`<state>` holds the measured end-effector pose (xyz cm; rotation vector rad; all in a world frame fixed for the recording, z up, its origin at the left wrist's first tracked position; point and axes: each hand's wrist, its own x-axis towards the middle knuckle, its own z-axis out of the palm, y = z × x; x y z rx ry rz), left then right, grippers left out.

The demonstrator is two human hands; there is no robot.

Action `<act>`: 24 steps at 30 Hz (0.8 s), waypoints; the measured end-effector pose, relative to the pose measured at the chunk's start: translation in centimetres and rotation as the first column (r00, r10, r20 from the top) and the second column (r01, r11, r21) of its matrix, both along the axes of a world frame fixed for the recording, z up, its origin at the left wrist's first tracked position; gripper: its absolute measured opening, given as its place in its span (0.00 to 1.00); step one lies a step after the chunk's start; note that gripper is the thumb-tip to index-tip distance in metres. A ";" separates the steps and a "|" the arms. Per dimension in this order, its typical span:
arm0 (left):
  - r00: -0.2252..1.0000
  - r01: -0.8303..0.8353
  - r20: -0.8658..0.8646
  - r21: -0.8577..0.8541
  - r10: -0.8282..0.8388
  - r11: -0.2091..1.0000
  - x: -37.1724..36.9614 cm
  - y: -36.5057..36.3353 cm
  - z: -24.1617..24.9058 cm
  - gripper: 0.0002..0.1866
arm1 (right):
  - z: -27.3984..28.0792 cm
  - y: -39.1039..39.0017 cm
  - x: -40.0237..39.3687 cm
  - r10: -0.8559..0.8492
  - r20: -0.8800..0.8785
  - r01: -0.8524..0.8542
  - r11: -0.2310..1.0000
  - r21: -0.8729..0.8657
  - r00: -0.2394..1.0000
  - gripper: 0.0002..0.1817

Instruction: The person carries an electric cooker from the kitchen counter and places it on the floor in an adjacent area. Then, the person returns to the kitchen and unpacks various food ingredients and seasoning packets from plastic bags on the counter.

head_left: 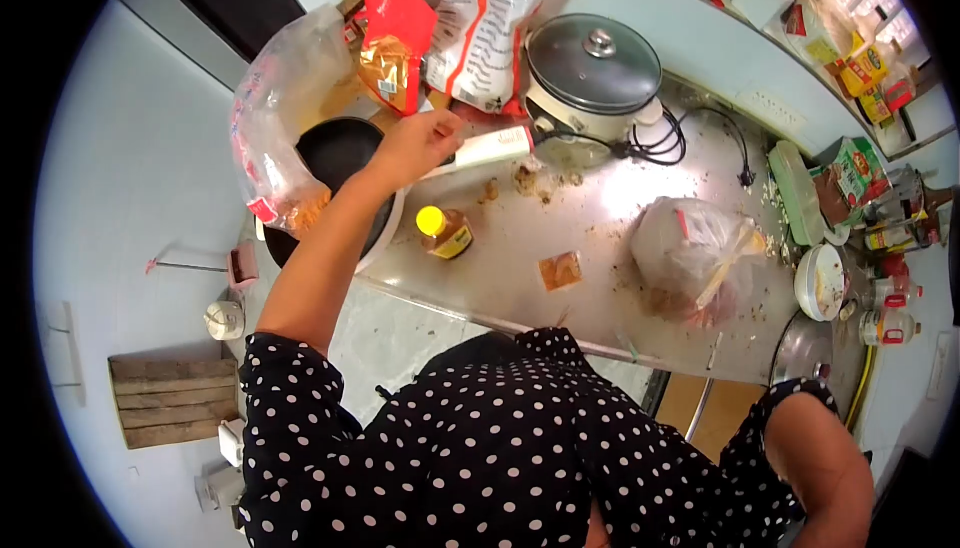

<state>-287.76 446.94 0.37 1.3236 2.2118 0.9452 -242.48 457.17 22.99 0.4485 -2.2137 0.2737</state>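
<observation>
My left hand (415, 145) reaches over the counter with its fingers loosely bent and slightly apart. It hovers by the white handle (490, 151) of a black pan (340, 153), just below a red and gold bag (393, 48). Nothing shows between its fingers. A yellow-capped bottle (444, 232) stands nearer to me, and a small orange-brown packet (561, 271) lies to its right. Of my right arm only the part below the sleeve shows at the lower right; my right hand is out of view.
A glass-lidded electric pot (594, 63) with a black cable stands at the back, beside a large white and red bag (490, 28). Clear plastic bags lie left (265, 118) and right (690, 248). A bowl (822, 283), bottles and a metal lid (800, 348) line the right side.
</observation>
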 end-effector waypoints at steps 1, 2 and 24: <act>0.999 -0.015 0.041 0.007 0.014 1.000 0.3 0.1 -0.7 0.14 | 0.9 -0.2 0.1 0.107 -0.096 -0.079 0.962 0.260 0.990 0.18; 0.996 -0.053 0.066 0.021 0.052 0.998 0.1 -0.2 -0.8 0.14 | 1.1 0.0 -0.5 0.258 -0.172 -0.136 0.846 0.516 0.951 0.17; 0.990 0.134 -0.013 -0.177 -0.138 0.975 4.4 8.9 -0.7 0.14 | -12.1 11.4 0.7 0.011 0.375 0.356 0.286 -0.890 0.927 0.19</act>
